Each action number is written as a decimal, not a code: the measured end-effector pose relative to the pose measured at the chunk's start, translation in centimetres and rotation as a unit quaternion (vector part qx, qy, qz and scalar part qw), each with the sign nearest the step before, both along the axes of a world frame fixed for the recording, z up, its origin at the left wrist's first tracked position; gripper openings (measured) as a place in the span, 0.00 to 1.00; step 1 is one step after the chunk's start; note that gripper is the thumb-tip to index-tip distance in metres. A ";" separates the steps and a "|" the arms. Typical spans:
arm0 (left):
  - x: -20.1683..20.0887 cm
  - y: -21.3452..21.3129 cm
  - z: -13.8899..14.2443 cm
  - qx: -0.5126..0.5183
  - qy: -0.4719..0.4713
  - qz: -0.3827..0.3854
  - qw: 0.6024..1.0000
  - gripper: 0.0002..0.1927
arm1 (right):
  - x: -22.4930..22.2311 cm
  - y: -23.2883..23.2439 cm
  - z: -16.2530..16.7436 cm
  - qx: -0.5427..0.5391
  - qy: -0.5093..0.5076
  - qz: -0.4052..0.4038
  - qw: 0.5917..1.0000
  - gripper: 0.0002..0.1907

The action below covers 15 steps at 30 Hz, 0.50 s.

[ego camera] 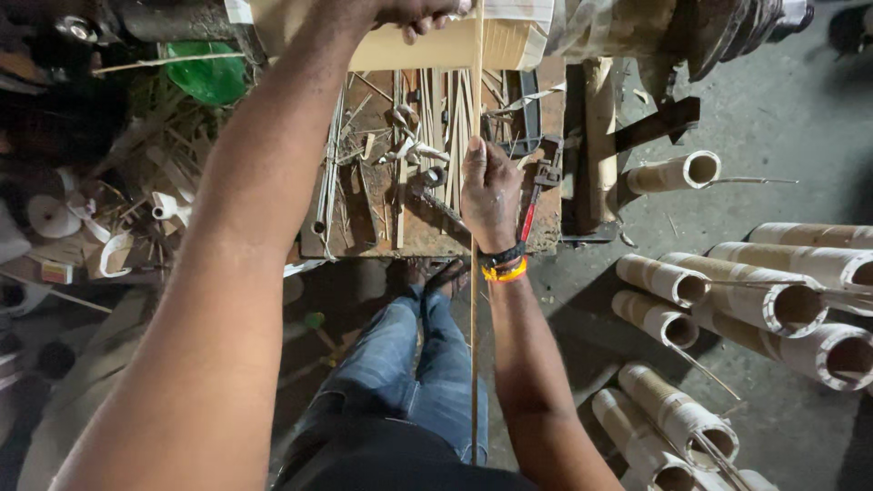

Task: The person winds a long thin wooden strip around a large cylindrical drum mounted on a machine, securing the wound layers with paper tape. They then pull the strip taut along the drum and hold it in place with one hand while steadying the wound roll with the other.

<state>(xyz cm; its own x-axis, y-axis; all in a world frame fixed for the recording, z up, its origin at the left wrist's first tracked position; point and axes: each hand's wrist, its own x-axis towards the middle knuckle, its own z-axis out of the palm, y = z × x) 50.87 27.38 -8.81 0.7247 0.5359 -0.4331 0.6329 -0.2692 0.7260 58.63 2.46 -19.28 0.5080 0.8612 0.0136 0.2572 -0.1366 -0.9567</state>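
A long thin bamboo strip (475, 345) runs straight down the middle of the view, from the top edge to near my lap. My right hand (488, 193) is closed around it over a low wooden work block (364, 227). My left hand (420, 13) reaches up to the top edge and grips a pale bamboo piece (436, 47) lying across the block's far side. Several split bamboo strips (436, 118) lie on the block under the strip. My right wrist wears dark and orange bands.
Several cut bamboo tube sections (773, 300) lie on the concrete floor at the right. A thick bamboo post (600, 145) stands beside the block. Shavings, scraps and a green bowl (207, 77) crowd the left. My legs in jeans (409, 364) are below.
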 end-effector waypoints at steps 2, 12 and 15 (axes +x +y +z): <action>-0.3 -0.2 0.4 0.003 -0.007 0.000 1.000 0.16 | -0.1 0.5 0.0 0.004 0.019 0.000 1.000 0.21; 0.0 0.9 0.9 0.028 -0.017 -0.003 0.999 0.17 | 1.0 4.3 -1.1 0.056 0.059 0.013 0.997 0.17; -1.0 0.4 1.0 0.050 -0.020 0.000 0.999 0.17 | 1.4 5.7 -0.8 0.025 0.051 0.011 0.998 0.20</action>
